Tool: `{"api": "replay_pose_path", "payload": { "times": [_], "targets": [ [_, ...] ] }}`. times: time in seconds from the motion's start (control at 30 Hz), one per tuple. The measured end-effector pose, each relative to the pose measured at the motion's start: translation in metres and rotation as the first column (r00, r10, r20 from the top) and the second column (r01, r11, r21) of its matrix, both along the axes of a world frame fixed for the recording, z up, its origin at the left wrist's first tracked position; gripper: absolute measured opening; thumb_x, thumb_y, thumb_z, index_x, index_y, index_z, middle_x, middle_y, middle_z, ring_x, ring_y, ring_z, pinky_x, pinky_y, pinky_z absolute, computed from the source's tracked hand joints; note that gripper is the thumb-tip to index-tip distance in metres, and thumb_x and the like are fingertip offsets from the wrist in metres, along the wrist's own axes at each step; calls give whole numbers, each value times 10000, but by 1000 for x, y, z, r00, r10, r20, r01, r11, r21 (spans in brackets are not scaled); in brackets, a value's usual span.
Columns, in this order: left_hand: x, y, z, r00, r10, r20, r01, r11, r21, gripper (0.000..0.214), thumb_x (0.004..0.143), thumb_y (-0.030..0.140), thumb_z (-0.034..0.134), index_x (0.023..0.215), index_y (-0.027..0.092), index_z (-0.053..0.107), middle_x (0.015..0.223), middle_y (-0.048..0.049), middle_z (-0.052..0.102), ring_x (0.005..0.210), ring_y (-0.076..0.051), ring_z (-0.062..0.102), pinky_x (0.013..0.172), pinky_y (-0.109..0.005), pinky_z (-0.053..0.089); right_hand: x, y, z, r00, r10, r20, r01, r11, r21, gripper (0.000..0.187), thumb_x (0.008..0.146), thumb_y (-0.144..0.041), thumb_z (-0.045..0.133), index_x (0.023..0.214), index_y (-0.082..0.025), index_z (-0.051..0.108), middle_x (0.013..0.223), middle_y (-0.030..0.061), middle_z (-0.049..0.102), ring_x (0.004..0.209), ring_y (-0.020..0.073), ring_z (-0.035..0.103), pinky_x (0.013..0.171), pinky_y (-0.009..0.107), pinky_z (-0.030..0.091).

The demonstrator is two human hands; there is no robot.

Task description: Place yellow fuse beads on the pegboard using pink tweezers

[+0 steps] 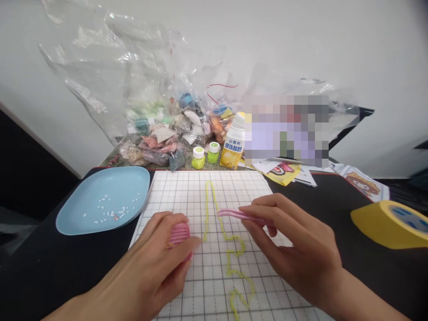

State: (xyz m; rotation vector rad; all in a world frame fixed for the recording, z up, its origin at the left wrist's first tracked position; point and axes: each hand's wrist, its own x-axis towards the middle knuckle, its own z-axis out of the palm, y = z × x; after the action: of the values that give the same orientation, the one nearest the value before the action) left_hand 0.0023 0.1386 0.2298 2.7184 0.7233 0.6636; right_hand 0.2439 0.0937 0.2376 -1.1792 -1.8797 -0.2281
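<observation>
My left hand [157, 256] is closed around a small pink ridged tray [179, 233], its thumb reaching over the front. Much of that tray is hidden by the fingers. Pink tweezers [231, 215] are pinched in my right hand [297, 243], with their tips pointing left beside a yellow-green line of tiny beads [237, 246]. This outline lies on a white gridded board [180, 191], forming a tall narrow peak and then wavy bends toward the front. My left thumb is close to its left end; whether it touches the beads I cannot tell.
A blue plate [100, 187] with scattered white pieces sits left of the board. Behind stand two small jars [198, 161] and a yogurt bottle [232, 145], with bagged beads [157, 138] beside them. Yellow tape [374, 220], paper pictures [364, 180] and a pixelated area are at right.
</observation>
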Motion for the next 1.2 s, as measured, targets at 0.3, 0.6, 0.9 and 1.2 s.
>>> {"api": "replay_pose_path", "payload": {
  "times": [0.3,0.6,0.9,1.2],
  "targets": [
    [-4,0,-2,996,66,68,-63,997,-43,346,946,97,438,1233,271,520,1196,-45,547,1117,-229,509,927,-363,506,1,-1,-2,1000,12,18,-11,1000,-23,109,892,-82,593,979,-132,638,825,39,630,625,67,559,481,181,439],
    [-12,-1,-4,988,147,45,-141,982,-127,463,950,378,581,1379,375,407,1232,-7,594,1067,-212,639,921,-331,563,2,-2,-2,999,32,3,-32,999,-39,104,898,-91,585,981,-131,631,825,36,622,643,63,556,515,172,462],
    [-9,-5,-6,958,242,157,-194,943,-272,499,898,462,641,1349,442,431,1235,30,603,1072,-201,652,858,-250,591,2,-3,-1,998,57,-29,-59,996,-67,157,898,-72,570,1033,-134,619,866,37,615,677,64,567,558,167,489],
    [-6,-9,-6,944,251,215,-157,913,-375,591,847,279,662,1356,462,423,1260,39,598,1107,-188,625,726,-145,602,0,-7,0,996,74,-41,-76,995,-61,203,877,-47,559,1047,-149,601,894,33,609,746,83,593,617,178,516]
  ]
}}
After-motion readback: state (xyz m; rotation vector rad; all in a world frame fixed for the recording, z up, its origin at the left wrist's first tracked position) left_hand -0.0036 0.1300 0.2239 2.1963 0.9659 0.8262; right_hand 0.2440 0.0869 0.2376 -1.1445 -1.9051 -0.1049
